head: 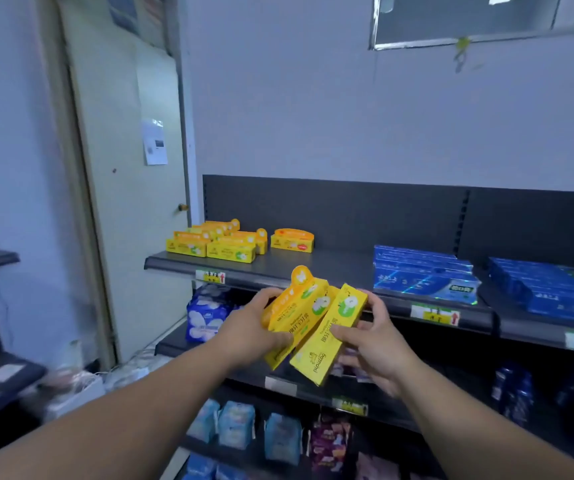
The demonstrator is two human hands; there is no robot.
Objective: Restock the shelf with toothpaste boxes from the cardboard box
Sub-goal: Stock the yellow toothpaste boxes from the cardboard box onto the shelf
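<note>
Dark grey metal is filling most of my view: the shelf (341, 268), whose top tier I am judging as only partly restocked, since a wide bare stretch is showing in its middle. Two stacks of blue packs (424, 275) are sitting at its right. At the far left a cluster of yellow toothpaste boxes (216, 242) is lying flat. I am counting about seven, though they overlap too much to be sure, plus one orange-topped box (292, 240) just beside them. Nearer, in front of the tier's edge, three held boxes (313, 323) are fanning out. My left hand (247, 330) is gripping two with fingers curled round them, and my right hand (379, 337) is pinching the third between thumb and fingers. The cardboard box is not showing.
</note>
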